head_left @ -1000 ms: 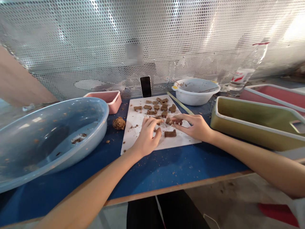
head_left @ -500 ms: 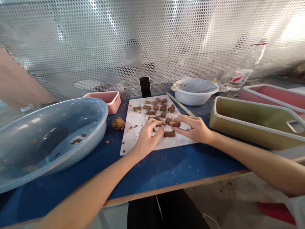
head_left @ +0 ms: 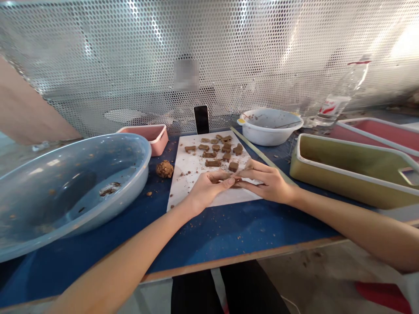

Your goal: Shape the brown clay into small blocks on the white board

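Observation:
My left hand (head_left: pixel 209 189) and my right hand (head_left: pixel 270 181) meet fingertip to fingertip over the front part of a white board (head_left: pixel 182 194). Both are closed in a pinch around a brown clay block, which the fingers hide almost entirely. Just beyond them lies a small squarish clay block (head_left: pixel 233 166). To its left is a longer clay piece (head_left: pixel 213 163), with several more small shaped pieces behind, some like little animals or bones. Crumbs are scattered over the board. A rough clay lump (head_left: pixel 164 169) sits on the table left of the board.
A big blue basin (head_left: pixel 131 150) stands at left, a pink box (head_left: pixel 160 141) behind it. A phone (head_left: pixel 201 119) leans on the perforated metal screen. At right are a greenish stick (head_left: pixel 255 150), white basin (head_left: pixel 271 133), olive box (head_left: pixel 340 174), pink tray (head_left: pixel 347 131) and plastic bottle (head_left: pixel 340 96).
My hands have come closer together and now cover the block that lay in front of them. The squarish block and the longer piece behind are now uncovered.

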`<action>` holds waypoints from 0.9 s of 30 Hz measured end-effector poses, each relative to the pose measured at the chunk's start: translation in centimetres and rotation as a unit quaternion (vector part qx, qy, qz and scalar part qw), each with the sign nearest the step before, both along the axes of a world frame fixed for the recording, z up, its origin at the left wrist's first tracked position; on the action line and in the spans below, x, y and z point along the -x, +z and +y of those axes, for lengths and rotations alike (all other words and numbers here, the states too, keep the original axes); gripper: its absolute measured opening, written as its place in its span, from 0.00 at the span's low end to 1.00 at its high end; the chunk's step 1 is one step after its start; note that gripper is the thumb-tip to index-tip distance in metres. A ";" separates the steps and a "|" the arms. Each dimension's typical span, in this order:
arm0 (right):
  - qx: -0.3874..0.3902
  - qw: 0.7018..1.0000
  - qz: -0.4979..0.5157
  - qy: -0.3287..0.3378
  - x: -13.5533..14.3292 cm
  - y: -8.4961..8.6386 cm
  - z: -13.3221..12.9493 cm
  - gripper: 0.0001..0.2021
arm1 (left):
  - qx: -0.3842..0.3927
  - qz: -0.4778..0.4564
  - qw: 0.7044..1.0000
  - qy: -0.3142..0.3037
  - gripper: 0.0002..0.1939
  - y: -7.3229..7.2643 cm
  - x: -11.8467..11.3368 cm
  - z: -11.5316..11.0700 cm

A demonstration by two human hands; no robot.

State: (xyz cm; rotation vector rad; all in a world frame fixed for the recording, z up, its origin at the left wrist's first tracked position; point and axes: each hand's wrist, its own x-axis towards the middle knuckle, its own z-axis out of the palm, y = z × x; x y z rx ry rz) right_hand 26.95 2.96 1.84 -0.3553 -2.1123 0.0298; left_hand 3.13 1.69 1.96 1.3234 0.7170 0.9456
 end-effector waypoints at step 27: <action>-0.038 0.999 0.021 0.000 0.6 0.7 -1.1 0.19 | 0.072 -0.059 0.995 -0.022 0.24 0.3 -0.7 -1.0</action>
